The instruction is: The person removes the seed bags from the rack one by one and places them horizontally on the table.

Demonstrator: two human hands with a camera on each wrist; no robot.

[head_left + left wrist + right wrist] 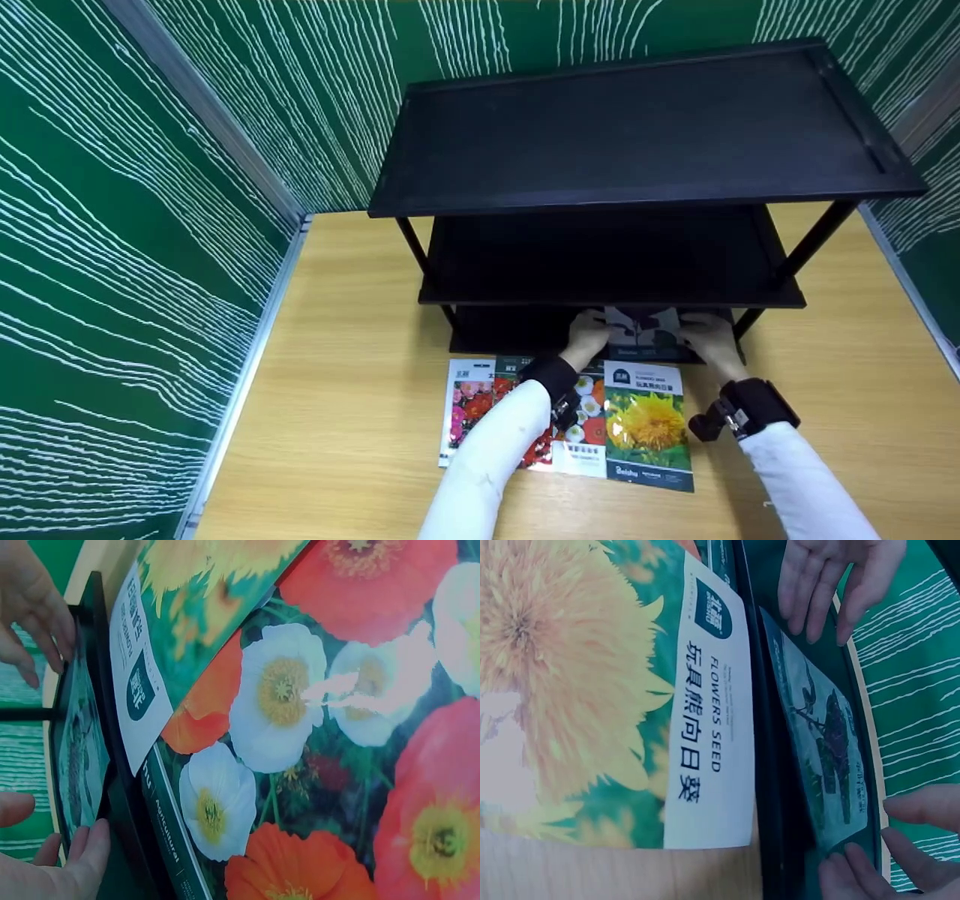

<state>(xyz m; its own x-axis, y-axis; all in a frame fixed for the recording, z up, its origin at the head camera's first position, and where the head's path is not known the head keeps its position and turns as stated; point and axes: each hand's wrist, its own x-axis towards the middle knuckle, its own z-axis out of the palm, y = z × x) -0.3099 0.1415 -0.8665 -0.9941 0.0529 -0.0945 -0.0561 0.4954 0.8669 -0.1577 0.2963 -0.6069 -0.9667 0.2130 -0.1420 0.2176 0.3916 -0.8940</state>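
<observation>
A dark seed packet with a picture of purplish pods [832,742] lies on the bottom shelf [510,330] of a black rack. On its left side is my left hand [589,334], fingers extended and apart from the thumb. My right hand [709,341] is on the opposite side, its fingertips right at the packet's edge and the thumb held away. Neither hand is curled round the packet. In front of the shelf lies a sunflower seed packet [649,427]. It overlaps a packet with white and orange poppies [277,690].
More flower packets, one with pink and red blooms [469,405], lie at the left of the row, partly under my left sleeve. The rack's middle shelf [607,255] and top shelf [630,135] overhang the hands. Green panels with white lines [112,262] enclose the wooden table [322,390].
</observation>
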